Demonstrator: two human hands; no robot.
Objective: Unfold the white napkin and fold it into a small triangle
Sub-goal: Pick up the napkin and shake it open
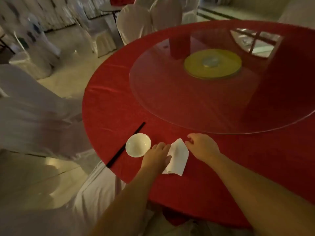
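Observation:
A folded white napkin (179, 157) lies flat on the red tablecloth (119, 108) near the table's front edge, its pointed end facing away from me. My left hand (157, 156) rests palm down on the napkin's left edge, fingers spread. On the other side my right hand (202, 147) hovers at the napkin's upper right corner, its fingers curled and fingertips touching or almost touching the cloth. Neither hand lifts the napkin.
A small white bowl (138, 144) stands just left of my left hand. Black chopsticks (125, 144) lie diagonally beside it. A glass turntable (213, 86) with a yellow base fills the table's middle. White-covered chairs (136, 24) surround the table.

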